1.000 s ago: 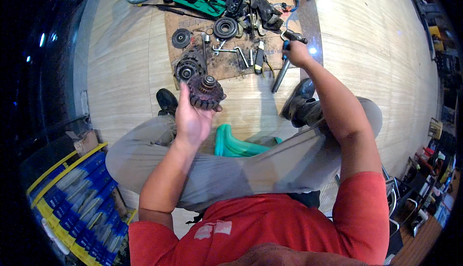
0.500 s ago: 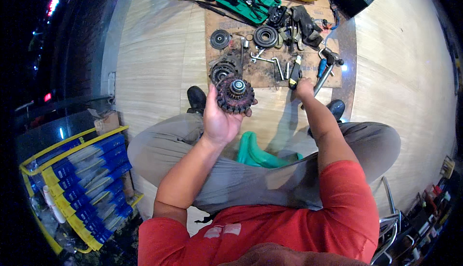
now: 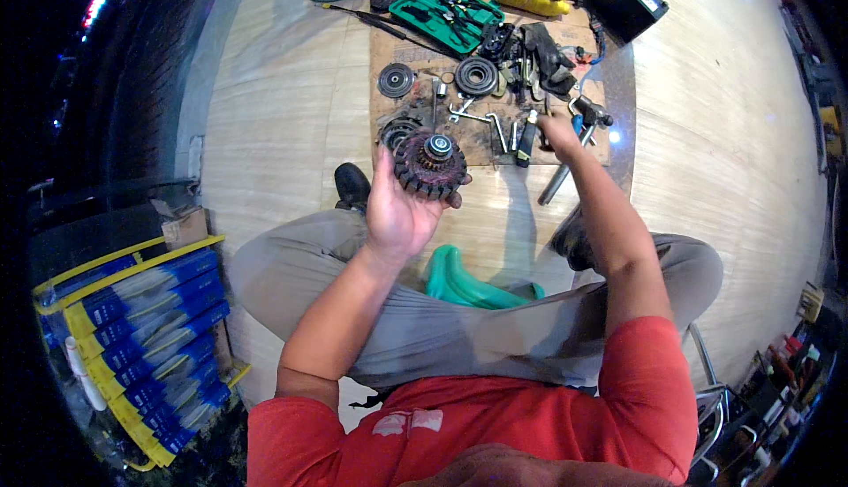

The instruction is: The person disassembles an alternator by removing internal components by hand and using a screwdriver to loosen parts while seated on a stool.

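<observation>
My left hand (image 3: 402,213) is closed around a dark, round armature (image 3: 430,167) with blocky teeth, reddish windings and a shiny bearing on top. It holds the part tilted just off the near left edge of a stained cardboard sheet (image 3: 565,155). My right hand (image 3: 558,136) hovers over the sheet's near right part, between a black and yellow-green utility knife (image 3: 526,140) and a hammer (image 3: 594,112). Blur smears its fingers, so its grip is unclear. The hammer's grey handle slants toward me, and a blue-handled tool (image 3: 578,124) lies beside it.
Hex keys (image 3: 497,132), a grey pulley (image 3: 396,80) and a ring-shaped bearing part (image 3: 476,76) lie on the cardboard. Farther back are a green tool case (image 3: 424,14), a yellow tub (image 3: 530,1) and a black box (image 3: 623,1). A green stool (image 3: 477,288) stands between my legs.
My right hand has moved off the utility knife, slightly right toward the hammer. The knife lies at a slightly different angle. My left hand still holds the armature, which is tipped a little more.
</observation>
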A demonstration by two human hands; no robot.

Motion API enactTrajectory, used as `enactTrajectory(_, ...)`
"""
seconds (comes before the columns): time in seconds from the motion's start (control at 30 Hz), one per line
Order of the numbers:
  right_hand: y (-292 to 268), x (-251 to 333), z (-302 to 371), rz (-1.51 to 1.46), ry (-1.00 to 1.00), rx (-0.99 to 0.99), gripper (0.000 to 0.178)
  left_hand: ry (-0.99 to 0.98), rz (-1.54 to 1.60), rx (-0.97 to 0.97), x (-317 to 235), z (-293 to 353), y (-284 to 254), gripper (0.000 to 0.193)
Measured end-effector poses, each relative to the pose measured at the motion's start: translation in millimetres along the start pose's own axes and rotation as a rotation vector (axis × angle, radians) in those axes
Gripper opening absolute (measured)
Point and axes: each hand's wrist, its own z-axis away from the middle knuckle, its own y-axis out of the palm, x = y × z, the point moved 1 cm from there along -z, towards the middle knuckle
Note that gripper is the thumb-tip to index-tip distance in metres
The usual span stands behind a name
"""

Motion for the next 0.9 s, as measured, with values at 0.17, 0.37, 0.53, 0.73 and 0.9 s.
enactTrajectory(0.17,-29,122,94,0.347,-0.498,0.028,0.046,-0.121,0.035,0.068,3,4,35,0.067)
enactTrajectory(0.37,-29,177,248,1.007,-1.281,-0.225,0.042,-0.2,0.038,0.206,8,11,36,0.079)
enactTrajectory(0.53,-11,179,278,1.157,-1.546,-0.297,0.036,-0.248,-0.006,0.16,14,9,33,0.081)
enactTrajectory(0.73,-7,175,284,1.207,-1.648,-0.281,0.034,-0.239,-0.083,0.103,18,6,34,0.084)
enactTrajectory(0.9,-4,177,284,1.216,-1.669,-0.243,0.033,-0.23,-0.117,0.082,20,5,31,0.086)
